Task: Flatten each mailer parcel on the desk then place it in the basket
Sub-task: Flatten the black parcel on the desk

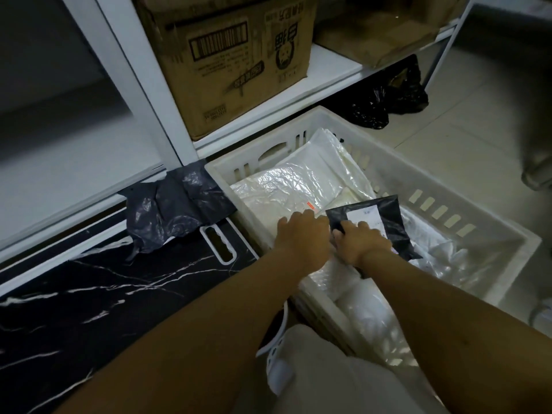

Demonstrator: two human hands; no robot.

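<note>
Head view: black mailer [385,222] under both hands [334,240] in basket [448,186]

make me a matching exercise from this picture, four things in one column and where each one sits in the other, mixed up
Things
1. black mailer with a white label
2. grey mailer
3. cardboard box
4. black plastic bag

Places
A. on the white shelf
B. on the floor under the shelf, behind the basket
C. inside the white basket, on the white parcels, under the right hand
D. on the dark marble desk, crumpled, left of the basket

Pairs: 1-C, 2-D, 3-A, 4-B
</note>
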